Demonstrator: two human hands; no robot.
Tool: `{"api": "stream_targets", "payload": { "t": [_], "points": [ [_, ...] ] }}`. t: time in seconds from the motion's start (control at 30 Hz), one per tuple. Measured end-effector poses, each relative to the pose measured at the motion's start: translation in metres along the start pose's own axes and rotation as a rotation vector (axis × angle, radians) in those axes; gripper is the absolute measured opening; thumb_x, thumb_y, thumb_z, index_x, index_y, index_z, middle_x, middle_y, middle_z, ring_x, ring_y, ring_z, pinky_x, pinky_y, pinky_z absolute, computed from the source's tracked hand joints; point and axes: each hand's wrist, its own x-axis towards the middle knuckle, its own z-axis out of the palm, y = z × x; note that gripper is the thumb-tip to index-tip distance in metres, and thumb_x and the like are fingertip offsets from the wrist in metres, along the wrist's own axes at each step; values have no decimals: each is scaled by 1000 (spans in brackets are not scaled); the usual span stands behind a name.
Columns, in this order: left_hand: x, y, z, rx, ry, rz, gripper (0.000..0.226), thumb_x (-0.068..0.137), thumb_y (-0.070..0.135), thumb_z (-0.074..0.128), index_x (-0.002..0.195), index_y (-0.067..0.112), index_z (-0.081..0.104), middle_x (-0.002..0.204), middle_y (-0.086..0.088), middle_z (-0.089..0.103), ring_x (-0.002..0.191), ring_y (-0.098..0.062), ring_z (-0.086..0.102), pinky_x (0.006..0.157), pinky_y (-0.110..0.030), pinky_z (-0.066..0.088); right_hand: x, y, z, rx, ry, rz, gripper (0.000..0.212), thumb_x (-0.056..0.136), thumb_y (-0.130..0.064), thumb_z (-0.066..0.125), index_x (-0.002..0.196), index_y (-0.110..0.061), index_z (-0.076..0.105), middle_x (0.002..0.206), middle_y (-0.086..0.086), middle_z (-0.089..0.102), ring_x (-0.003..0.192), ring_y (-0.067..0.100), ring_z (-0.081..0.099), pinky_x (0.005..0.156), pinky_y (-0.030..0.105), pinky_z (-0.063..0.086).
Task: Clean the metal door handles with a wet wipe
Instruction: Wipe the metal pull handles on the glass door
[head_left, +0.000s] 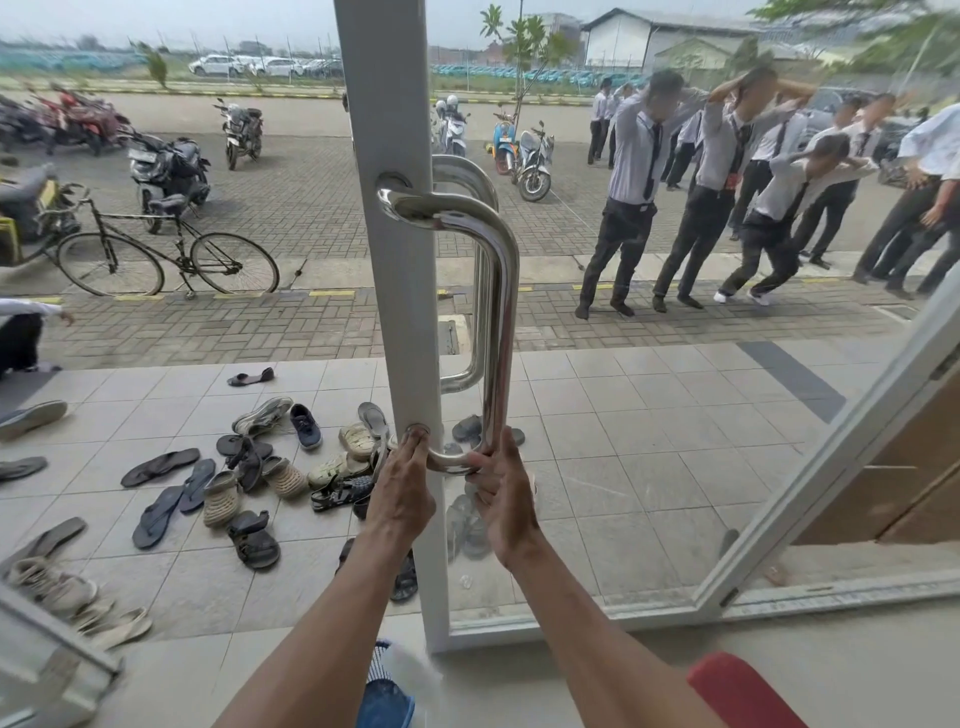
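both hands are working the bottom bend of the inner door handle (501, 291), low on the white door frame (384, 291). left hand (402, 493) is clamping its fingers round the mount; right hand (501, 499) is gripping the curve. wet wipe possibly hidden in a palm. best wrapping the tube fully, twisting round the bend, then sliding upward

Both forearms bare to the hands (402, 493), no sleeves, rings or watch.
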Motion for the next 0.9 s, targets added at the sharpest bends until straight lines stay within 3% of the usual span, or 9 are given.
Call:
{"api": "stream_targets", "payload": {
  "t": [0.17,0.33,0.47,0.57,0.7,0.77,0.83,0.9],
  "points": [
    [0,1,-5,-17,-30,3,70,77,-18,42,144,4,42,154,-7,41,142,-27,39,122,-37,26,-5,10,0,107,79,58,62,94,-63,47,125,-12,66,136,10,61,136,27,47,118,56,30],
    [-1,0,-7,-15,-38,5,71,76,-18,40,144,6,42,153,-5,41,139,-28,41,120,-34,24,-2,10,3,84,161,18,56,96,-58,49,120,-12,69,123,4,70,125,21,58,114,49,36],
    [-1,1,-5,-9,-28,-17,75,77,-17,42,147,7,38,157,-4,37,142,-27,38,121,-35,23,-1,6,0,84,292,-19,57,96,-53,55,132,-10,60,131,17,63,125,30,58,112,48,42],
    [-1,2,-6,-4,-39,-19,74,78,-16,42,148,8,38,157,-4,37,142,-27,38,121,-36,24,2,-10,2,50,206,-114,63,99,-56,44,138,-9,58,139,15,61,135,27,53,119,50,33],
    [0,3,-5,-1,-37,-34,76,79,-17,42,150,8,34,159,-3,34,143,-28,36,122,-36,25,9,-54,13,-73,154,-292,77,97,-69,33,125,-6,68,119,16,72,120,30,64,110,49,45],
    [-1,4,-4,5,-35,-39,76,80,-17,42,151,8,33,160,-4,33,145,-28,35,123,-36,21,13,-76,19,-107,153,-386,74,95,-71,32,123,-14,71,112,4,76,115,19,67,100,36,51],
    [-1,4,-4,-4,-43,-44,75,80,-17,41,151,6,33,160,-6,33,146,-27,33,124,-36,20,17,-87,21,-112,171,-443,67,96,-69,33,119,-20,73,99,-18,76,105,-3,67,89,16,46],
    [-1,5,-5,-5,-44,-31,74,81,-17,40,151,5,33,160,-8,33,146,-28,33,123,-35,23,18,-84,17,-153,292,-455,61,98,-65,35,120,-20,71,85,-28,72,94,-13,62,84,11,40]
  ]
}}
